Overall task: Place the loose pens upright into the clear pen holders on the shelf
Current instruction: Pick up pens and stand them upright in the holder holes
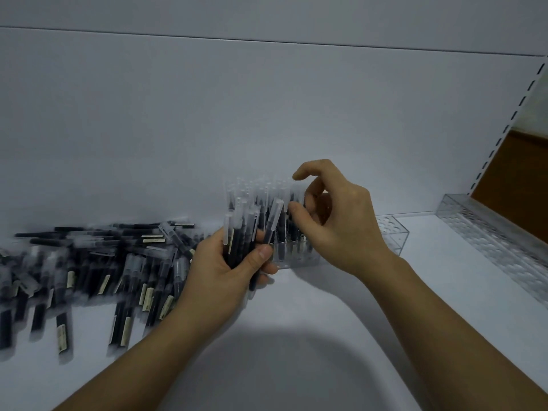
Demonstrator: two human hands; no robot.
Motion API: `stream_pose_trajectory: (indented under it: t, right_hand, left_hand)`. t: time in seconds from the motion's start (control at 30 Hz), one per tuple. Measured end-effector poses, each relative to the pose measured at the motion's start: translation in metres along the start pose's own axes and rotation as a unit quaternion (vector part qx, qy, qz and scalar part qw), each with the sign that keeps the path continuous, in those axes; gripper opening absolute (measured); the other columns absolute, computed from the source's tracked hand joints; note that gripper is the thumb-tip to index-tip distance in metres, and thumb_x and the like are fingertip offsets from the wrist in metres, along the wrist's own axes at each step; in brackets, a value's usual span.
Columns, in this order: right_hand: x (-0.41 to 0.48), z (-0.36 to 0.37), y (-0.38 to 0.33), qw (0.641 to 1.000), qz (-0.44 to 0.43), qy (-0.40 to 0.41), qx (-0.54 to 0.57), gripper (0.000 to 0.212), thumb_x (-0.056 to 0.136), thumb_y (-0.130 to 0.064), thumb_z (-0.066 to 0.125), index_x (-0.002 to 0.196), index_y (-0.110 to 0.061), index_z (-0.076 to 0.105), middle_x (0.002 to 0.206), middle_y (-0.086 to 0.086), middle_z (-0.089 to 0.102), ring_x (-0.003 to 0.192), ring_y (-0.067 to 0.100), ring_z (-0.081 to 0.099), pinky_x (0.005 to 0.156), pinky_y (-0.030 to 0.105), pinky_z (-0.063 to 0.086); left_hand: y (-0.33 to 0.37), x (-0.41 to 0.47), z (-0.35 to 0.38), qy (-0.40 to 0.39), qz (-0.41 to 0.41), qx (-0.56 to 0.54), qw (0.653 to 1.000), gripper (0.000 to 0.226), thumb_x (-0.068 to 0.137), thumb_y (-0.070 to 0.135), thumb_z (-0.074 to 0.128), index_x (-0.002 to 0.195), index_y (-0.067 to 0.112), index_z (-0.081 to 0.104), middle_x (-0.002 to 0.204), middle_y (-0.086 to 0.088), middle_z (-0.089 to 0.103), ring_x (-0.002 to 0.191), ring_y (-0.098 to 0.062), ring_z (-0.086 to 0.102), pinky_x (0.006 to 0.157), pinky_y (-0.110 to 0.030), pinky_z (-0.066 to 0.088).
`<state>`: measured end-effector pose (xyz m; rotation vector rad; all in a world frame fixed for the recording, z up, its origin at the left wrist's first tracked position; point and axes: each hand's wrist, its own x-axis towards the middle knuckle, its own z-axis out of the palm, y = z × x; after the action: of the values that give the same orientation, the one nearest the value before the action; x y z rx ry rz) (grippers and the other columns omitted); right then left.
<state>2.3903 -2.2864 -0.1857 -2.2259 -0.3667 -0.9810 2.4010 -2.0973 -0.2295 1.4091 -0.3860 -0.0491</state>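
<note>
Standing upright in the left hand's (225,271) curled grip, a bundle (237,232) of pens sits just left of the holder (284,258), which is packed with upright pens. The right hand (335,221) hovers at the holder's right side, fingers curled, thumb just beside a cap; whether it pinches one, I cannot tell. Loose pens (103,262) lie piled left of the holder, with an empty holder (391,232) and a long clear rack (489,232) to its right

Black pens (89,262), clear holder (296,259), white shelf (326,336)
</note>
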Motion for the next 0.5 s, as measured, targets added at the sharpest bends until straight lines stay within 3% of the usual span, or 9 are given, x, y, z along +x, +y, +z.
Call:
stream_pose_trajectory:
  t: [0.1, 0.17, 0.23, 0.33, 0.43, 0.5]
  right_hand:
    - [-0.0021, 0.0019, -0.0068, 0.985, 0.059, -0.074, 0.147, 0.018, 0.092, -0.014, 0.074, 0.106, -0.02, 0.064, 0.067, -0.005, 0.059, 0.052, 0.012, 0.05, 0.053, 0.029, 0.046]
    - [-0.0032, 0.0035, -0.009, 0.968, 0.087, -0.13, 0.194, 0.025, 0.091, -0.016, 0.078, 0.112, -0.021, 0.064, 0.077, -0.001, 0.067, 0.052, 0.024, 0.056, 0.052, 0.035, 0.052]
    - [-0.0033, 0.0049, -0.0096, 0.959, 0.099, -0.152, 0.218, 0.031, 0.088, -0.012, 0.08, 0.115, -0.018, 0.064, 0.084, 0.001, 0.07, 0.053, 0.031, 0.062, 0.051, 0.031, 0.051]
    - [-0.002, 0.0065, -0.0089, 0.95, 0.108, -0.138, 0.257, 0.029, 0.089, -0.002, 0.077, 0.115, -0.01, 0.065, 0.08, 0.003, 0.071, 0.053, 0.027, 0.065, 0.052, 0.024, 0.05]
    - [0.001, 0.0044, -0.0068, 0.947, 0.113, -0.087, 0.288, 0.027, 0.091, 0.003, 0.072, 0.116, -0.008, 0.066, 0.079, 0.018, 0.067, 0.053, 0.027, 0.066, 0.051, 0.029, 0.053]
    - [0.0044, -0.0016, -0.0045, 0.946, 0.118, -0.041, 0.3, 0.028, 0.092, 0.006, 0.069, 0.116, -0.005, 0.065, 0.076, 0.022, 0.065, 0.054, 0.028, 0.067, 0.052, 0.029, 0.054]
  left_hand:
    - [-0.0007, 0.0009, -0.0007, 0.003, 0.013, -0.004, 1.0, 0.02, 0.089, 0.006, 0.065, 0.106, -0.004, 0.064, 0.081, -0.028, 0.069, 0.07, -0.034, 0.07, 0.069, -0.055, 0.061]
    - [-0.0003, 0.0006, -0.001, -0.005, 0.013, -0.012, 1.0, 0.028, 0.085, 0.013, 0.067, 0.109, -0.001, 0.066, 0.082, -0.027, 0.069, 0.073, -0.038, 0.069, 0.07, -0.056, 0.061]
    - [0.0003, 0.0, -0.0009, -0.019, 0.013, -0.014, 1.0, 0.033, 0.082, 0.016, 0.067, 0.112, 0.002, 0.067, 0.083, -0.025, 0.071, 0.076, -0.043, 0.069, 0.07, -0.054, 0.062]
    - [0.0008, -0.0001, -0.0009, -0.022, 0.018, -0.01, 1.0, 0.034, 0.083, 0.016, 0.065, 0.112, -0.002, 0.066, 0.084, -0.024, 0.072, 0.076, -0.042, 0.07, 0.068, -0.049, 0.063]
    - [0.0005, -0.0001, -0.0011, -0.022, 0.02, -0.02, 0.999, 0.028, 0.087, 0.012, 0.063, 0.111, -0.002, 0.065, 0.087, -0.025, 0.071, 0.077, -0.043, 0.069, 0.068, -0.052, 0.062]
    - [-0.0007, -0.0003, -0.0012, -0.018, 0.018, -0.016, 1.0, 0.023, 0.092, 0.008, 0.06, 0.112, -0.001, 0.064, 0.085, -0.027, 0.069, 0.074, -0.039, 0.069, 0.068, -0.047, 0.063]
